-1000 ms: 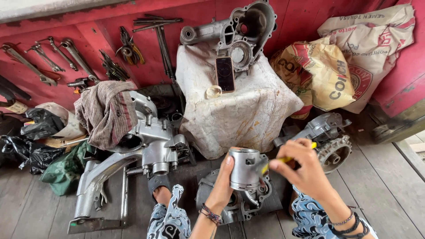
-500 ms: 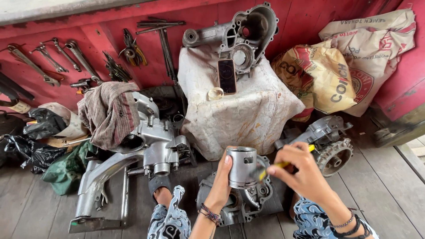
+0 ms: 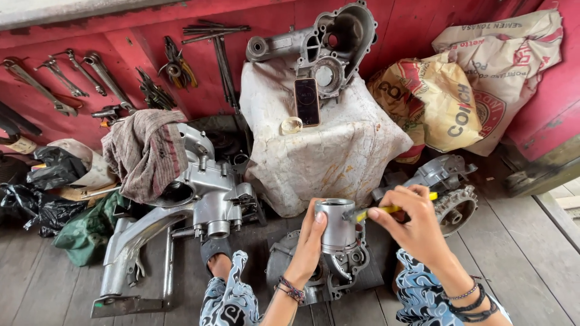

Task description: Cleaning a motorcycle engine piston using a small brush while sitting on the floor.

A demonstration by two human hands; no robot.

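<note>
A smooth, dull-grey metal cylinder point(image 3: 336, 225) and a glossy yellow plastic-handled tool point(image 3: 393, 210) meet above weathered, rough wooden floor planks point(image 3: 531, 253), beside a frayed woven cloth rag point(image 3: 145, 154) and a crumpled matt sack point(image 3: 332, 151).

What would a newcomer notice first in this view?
At bottom centre, the left hand grips a metal cylinder while the right hand holds a yellow-handled tool to its rim. Behind sits a white sack bearing a phone and an engine casing.
</note>
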